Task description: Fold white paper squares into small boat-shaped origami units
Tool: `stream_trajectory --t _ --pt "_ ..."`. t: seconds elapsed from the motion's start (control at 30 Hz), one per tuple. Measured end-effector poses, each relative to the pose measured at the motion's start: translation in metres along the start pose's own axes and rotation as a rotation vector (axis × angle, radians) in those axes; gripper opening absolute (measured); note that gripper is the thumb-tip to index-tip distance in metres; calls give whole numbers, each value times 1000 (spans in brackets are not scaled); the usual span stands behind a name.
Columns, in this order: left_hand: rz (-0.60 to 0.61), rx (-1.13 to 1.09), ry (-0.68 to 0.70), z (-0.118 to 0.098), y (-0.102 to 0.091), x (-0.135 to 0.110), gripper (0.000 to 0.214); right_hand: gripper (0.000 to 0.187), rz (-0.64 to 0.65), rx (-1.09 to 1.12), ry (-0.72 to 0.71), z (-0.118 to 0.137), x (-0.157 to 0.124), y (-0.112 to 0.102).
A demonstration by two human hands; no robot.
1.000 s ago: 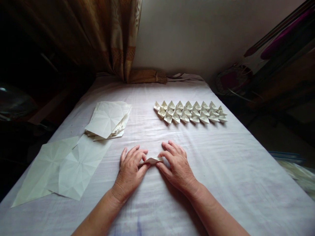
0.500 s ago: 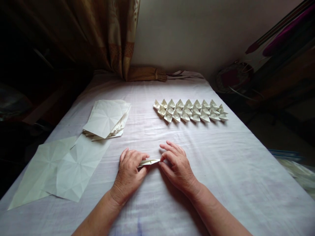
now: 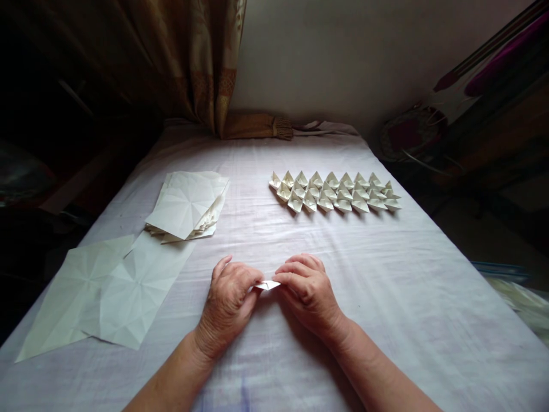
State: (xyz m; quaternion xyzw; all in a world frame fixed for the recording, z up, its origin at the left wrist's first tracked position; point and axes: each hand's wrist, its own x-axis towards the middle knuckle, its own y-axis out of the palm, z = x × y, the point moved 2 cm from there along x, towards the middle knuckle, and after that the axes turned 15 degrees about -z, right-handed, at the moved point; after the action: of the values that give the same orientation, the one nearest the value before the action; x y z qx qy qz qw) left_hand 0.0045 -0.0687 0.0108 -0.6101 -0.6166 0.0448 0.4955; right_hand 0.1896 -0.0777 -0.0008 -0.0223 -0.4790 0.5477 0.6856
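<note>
A small folded white paper piece [image 3: 268,285] is held between my two hands, just above the cloth. My left hand [image 3: 230,294] pinches its left end between thumb and fingers. On the other side my right hand [image 3: 306,289] grips the right end, with its fingers bent over it. Only the pale middle of the paper shows; both ends are hidden by fingers. Beyond the right hand stand rows of folded paper boats [image 3: 334,193] with pointed peaks, set close together.
A stack of creased paper sheets [image 3: 184,203] lies to the left, with loose creased sheets [image 3: 132,300] nearer me. A light cloth [image 3: 386,320] covers the surface. A brown curtain [image 3: 210,74] hangs at the back, and a plastic bag [image 3: 521,303] lies beyond the right edge.
My right-hand fingers have closed down further over the paper's right end. The folded piece has turned slightly and shows less of its length between the hands.
</note>
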Motion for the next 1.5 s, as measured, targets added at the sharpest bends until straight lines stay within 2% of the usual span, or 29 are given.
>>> stream_trajectory --t 0.1,0.2,0.33,0.47,0.6,0.73,0.9,1.1,1.33,1.5 --pt "32 -52 -92 5 0 1 12 14 15 12 33 2 2 -2" --pt "22 -117 -259 12 0 1 7 14 25 24 40 4 3 -3" --pt "-22 -174 -530 19 1 -2 22 13 -8 25 79 2 3 -2" --pt "13 -256 -628 21 3 -3 23 11 -62 85 187 -4 0 0" --pt "41 -300 -618 21 3 -3 24 19 -150 108 299 -8 -3 1" --pt "38 -292 -618 22 3 -4 23 12 -231 126 221 -5 -3 -2" --pt "26 -272 -594 23 4 -5 23 13 -207 130 176 -3 -1 -4" --pt "-38 -216 -403 21 1 -1 21 8 -191 114 227 -2 1 -4" --pt "-52 -206 -279 18 1 -3 16 12 -201 134 237 -2 0 -4" --pt "-11 -226 -208 14 1 0 7 13 -163 207 239 4 -2 -1"
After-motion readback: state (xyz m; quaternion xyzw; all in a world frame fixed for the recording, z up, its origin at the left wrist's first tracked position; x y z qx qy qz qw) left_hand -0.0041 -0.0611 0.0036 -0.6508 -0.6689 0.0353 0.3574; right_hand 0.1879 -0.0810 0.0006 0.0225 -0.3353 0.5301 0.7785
